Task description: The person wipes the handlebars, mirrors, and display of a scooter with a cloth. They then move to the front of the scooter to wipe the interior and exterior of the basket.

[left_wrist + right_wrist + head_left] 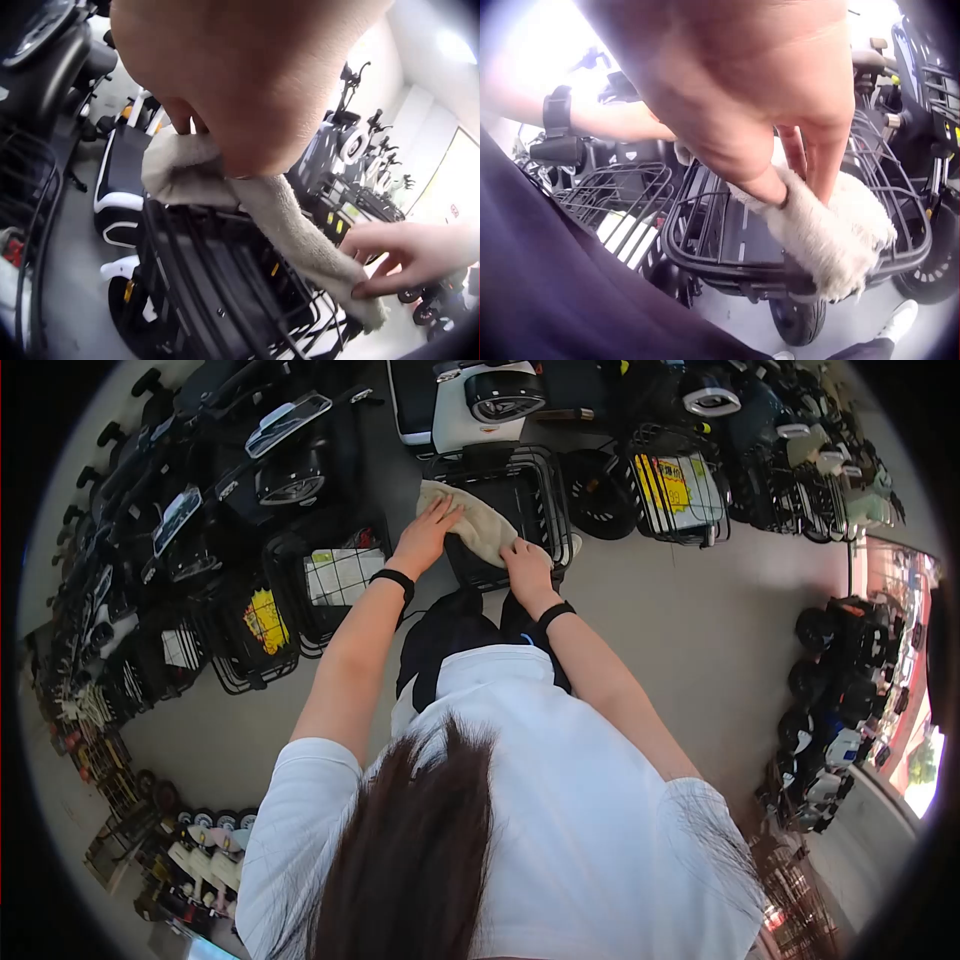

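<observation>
A cream terry cloth point(484, 528) stretches between my two hands over a black wire basket point(552, 500) at the front of a scooter. My left hand point(422, 542) grips its far left end, fingers over the top. At the near right end, my right hand point(528, 572) pinches the cloth between thumb and fingers. In the left wrist view the cloth point(281, 221) runs in a narrow band across the basket's bars. The right wrist view shows a fold of cloth point(829, 236) draped at the basket rim point(742, 271), with the fingertips partly hidden in it.
A white scooter front with a round black headlight point(505, 398) stands behind the basket. Neighbouring scooters' baskets hold a white sheet point(343, 575) and yellow signs point(268, 620). More scooters line the right side, beyond the grey floor point(680, 620).
</observation>
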The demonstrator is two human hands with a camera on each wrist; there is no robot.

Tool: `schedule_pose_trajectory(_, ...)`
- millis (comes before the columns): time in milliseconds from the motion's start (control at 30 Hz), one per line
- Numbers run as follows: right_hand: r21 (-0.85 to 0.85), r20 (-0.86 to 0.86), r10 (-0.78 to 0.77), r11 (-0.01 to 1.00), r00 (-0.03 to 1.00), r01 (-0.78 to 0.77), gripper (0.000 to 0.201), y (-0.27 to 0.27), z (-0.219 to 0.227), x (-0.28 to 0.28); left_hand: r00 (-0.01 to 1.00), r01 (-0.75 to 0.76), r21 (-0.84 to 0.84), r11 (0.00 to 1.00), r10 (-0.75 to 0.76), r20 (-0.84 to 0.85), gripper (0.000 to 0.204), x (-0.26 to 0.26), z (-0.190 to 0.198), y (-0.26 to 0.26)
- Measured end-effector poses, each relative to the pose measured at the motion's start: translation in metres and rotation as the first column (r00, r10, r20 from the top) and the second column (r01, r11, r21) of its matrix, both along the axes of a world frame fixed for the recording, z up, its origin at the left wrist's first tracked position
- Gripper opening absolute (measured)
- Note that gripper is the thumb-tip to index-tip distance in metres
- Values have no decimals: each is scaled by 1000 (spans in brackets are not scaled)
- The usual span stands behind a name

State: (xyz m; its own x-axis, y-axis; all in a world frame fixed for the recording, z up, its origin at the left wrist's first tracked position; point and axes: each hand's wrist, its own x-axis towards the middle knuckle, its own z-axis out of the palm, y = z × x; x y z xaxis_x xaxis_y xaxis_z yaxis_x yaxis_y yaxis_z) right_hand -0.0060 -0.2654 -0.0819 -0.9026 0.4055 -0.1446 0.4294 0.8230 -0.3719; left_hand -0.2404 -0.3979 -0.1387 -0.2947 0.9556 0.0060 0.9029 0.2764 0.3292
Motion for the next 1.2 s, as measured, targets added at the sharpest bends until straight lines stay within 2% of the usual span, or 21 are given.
schedule_pose_trajectory(100,-44,-1,10,999,1000,-10,35,2,-2,4,995,-80,76,994,75,60,63,25,-15,-18)
schedule_pose_trajectory(167,-70,23,69,995,997,-67,36,9,-1,10,960,-150,68,986,129,251,62,44,5,-29)
schedule_pose_trajectory(300,-97,20,179,980,984,-176,32,18,5,13,926,-219,97,971,176,333,60,63,34,-52)
schedule_pose_trajectory(367,-323,152,116,944,982,-61,28,27,5,10,905,-161,64,985,121,408,57,61,38,-61)
schedule_pose_trajectory(433,-293,151,151,951,977,-102,27,39,18,-10,903,-290,83,954,243,354,55,37,40,-53)
schedule_pose_trajectory(467,-246,59,55,969,997,-39,25,44,27,-24,892,-380,96,920,337,302,53,24,39,-47)
schedule_pose_trajectory(500,-207,-38,-41,978,998,32,24,46,43,-42,916,-391,204,897,359,177,49,12,33,-41)
schedule_pose_trajectory(533,-174,-81,-35,985,996,21,24,48,62,-74,815,-553,241,798,459,353,49,-8,46,-22)
schedule_pose_trajectory(567,-141,-135,-50,990,990,30,24,53,76,-105,769,-617,252,746,502,397,49,-14,61,-14)
schedule_pose_trajectory(633,-56,-285,-12,998,958,-4,25,59,72,-136,700,-703,265,660,576,423,49,-28,22,7)
schedule_pose_trajectory(667,27,-287,31,999,957,-25,27,62,67,-147,690,-712,256,654,585,426,49,-25,21,10)
schedule_pose_trajectory(700,22,-278,39,999,960,-34,27,62,59,-151,597,-744,111,660,579,555,47,-20,22,13)
schedule_pose_trajectory(733,-21,-188,72,997,980,-77,27,62,45,-150,480,-745,-36,667,573,664,46,-15,19,12)
schedule_pose_trajectory(800,-120,-63,215,968,975,-221,32,67,2,-134,454,-733,-70,676,563,690,45,0,5,2)
schedule_pose_trajectory(833,-179,-63,196,962,979,-204,37,62,-17,-120,436,-718,-93,690,550,713,43,9,-4,-4)
schedule_pose_trajectory(900,-252,50,133,961,990,-117,39,46,-7,-105,442,-719,-113,686,575,688,38,29,-13,-17)
schedule_pose_trajectory(1000,-234,90,154,963,984,-130,35,31,5,-85,384,-650,-162,742,505,773,33,55,-6,-46)
schedule_pose_trajectory(1067,-265,162,192,953,968,-145,32,28,12,-73,428,-447,-344,826,535,728,31,61,24,-66)
schedule_pose_trajectory(1100,-265,164,197,953,967,-149,32,27,9,-66,424,-450,-344,824,537,730,31,63,17,-73)
schedule_pose_trajectory(1167,-284,181,308,926,934,-250,32,27,4,-55,566,-256,-326,910,415,712,30,70,-8,-82)
schedule_pose_trajectory(1200,-303,218,328,918,919,-256,30,30,6,-57,581,-222,-333,916,399,710,32,65,-17,-82)
